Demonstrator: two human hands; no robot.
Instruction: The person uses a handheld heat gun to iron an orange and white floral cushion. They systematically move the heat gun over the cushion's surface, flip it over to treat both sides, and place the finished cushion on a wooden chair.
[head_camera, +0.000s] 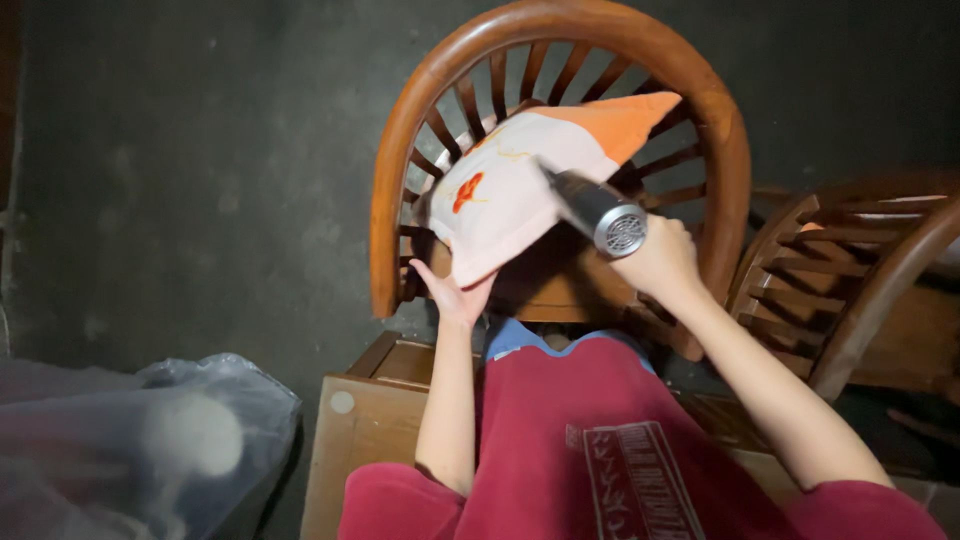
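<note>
White cotton cap with an orange brim and a small red flower motif (510, 190) is being propped up against the curved, spindle-backed brown wooden chair (400, 150), in front of the spindles near the middle of the chair back. The left hand (452, 292) is supporting the cap's lower edge from beneath, palm turned upward and fingers (430, 275) spread fairly wide, pressing rather than pinching the fabric. The right hand (658, 258) is wrapping its fingers fully around the handle of a grey metal-barrelled hair dryer (592, 210), whose grilled rear intake is facing the camera while its nozzle is pointing into the cap's crown, touching or nearly touching the cloth.

A second wooden chair of similar build (850, 270) is standing at the right, well apart from the cap. A translucent plastic bag (210, 410) is lying at the lower left, beside a pale wooden board (350, 450) that is sitting under the person's red garment.

Risk, as a judgement: with the nozzle held this close, heat may be concentrating on one patch and scorching the fabric; the open-palmed support could let the cap slip down between the spindles; loose cloth near the intake could be drawn against the grille.
</note>
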